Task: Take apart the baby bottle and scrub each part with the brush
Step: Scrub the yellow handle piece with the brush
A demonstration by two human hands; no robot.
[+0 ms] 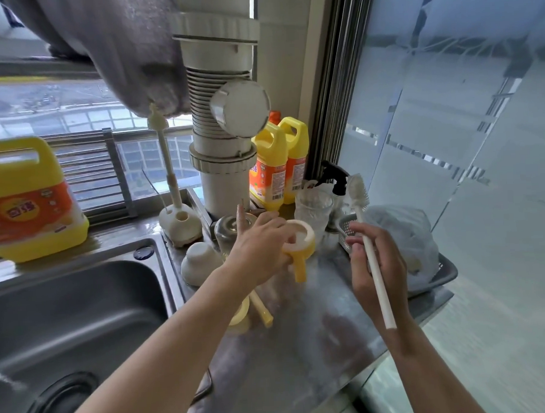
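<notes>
Baby bottle collar (307, 246), yellow with handles, is held above the middle of the counter (317, 335), its opening turned up, probably so bristles can enter. The left hand (260, 250) grips its rim with curled fingers. The right hand (378, 264) is closed round the handle of the brush (382, 295), bristles up and clear of the collar.

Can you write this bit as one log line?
left hand: grips yellow handled collar | right hand: holds bottle brush | brush, collar: apart
</notes>
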